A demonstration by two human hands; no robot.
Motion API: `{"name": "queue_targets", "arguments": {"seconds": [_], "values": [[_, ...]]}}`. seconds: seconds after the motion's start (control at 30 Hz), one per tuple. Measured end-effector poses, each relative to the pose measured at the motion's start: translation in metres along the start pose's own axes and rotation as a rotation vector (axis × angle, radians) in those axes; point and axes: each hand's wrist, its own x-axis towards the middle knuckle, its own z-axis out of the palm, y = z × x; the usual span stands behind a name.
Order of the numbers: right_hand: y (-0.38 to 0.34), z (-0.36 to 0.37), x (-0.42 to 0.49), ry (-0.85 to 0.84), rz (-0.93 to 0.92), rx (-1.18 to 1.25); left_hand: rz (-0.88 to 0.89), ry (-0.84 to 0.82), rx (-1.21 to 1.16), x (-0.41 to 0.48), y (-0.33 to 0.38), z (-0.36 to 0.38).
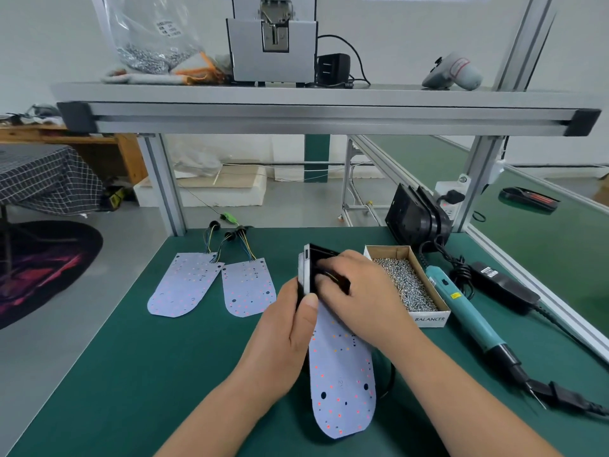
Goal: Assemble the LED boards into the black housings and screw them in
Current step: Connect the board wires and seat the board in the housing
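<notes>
My left hand (290, 328) grips the black housing (321, 258) from the left, with the thumb pressed flat against its near edge. The housing is tipped up on its side above the worktop (131, 374), and its open cavity faces right. My right hand (359, 298) comes in from the right with its fingers curled over the rim and into that cavity, so it holds the housing too. I cannot tell whether those fingers also pinch the wires inside.

One LED board (342, 384) runs from under both hands toward me, its rounded end nearest and its far end hidden at the housing. Two more LED boards lie flat on the worktop to the left. The left one (184, 285) and the right one (248, 286) sit just beside each other, with their wire tails pointing away from me.

Right of my hands is a cardboard box (428, 318) full of screws. Just beyond it on the right, a teal electric screwdriver (468, 311) lies on the worktop. A stack of black housings (412, 216) leans at the far right corner.
</notes>
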Motion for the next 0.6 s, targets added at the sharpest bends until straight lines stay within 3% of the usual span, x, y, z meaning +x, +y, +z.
{"name": "queue_targets", "arguments": {"seconds": [0.1, 0.33, 0.6], "values": [[0.003, 0.0, 0.001, -0.002, -0.016, 0.013, 0.011, -0.005, 0.005, 0.0, -0.002, 0.0], [0.006, 0.01, -0.005, 0.199, 0.052, 0.014, -0.015, -0.05, -0.089, 0.001, 0.003, 0.002], [0.004, -0.002, -0.019, 0.263, -0.135, -0.151, -0.09, 0.0, -0.16, -0.005, 0.005, 0.004]]}}
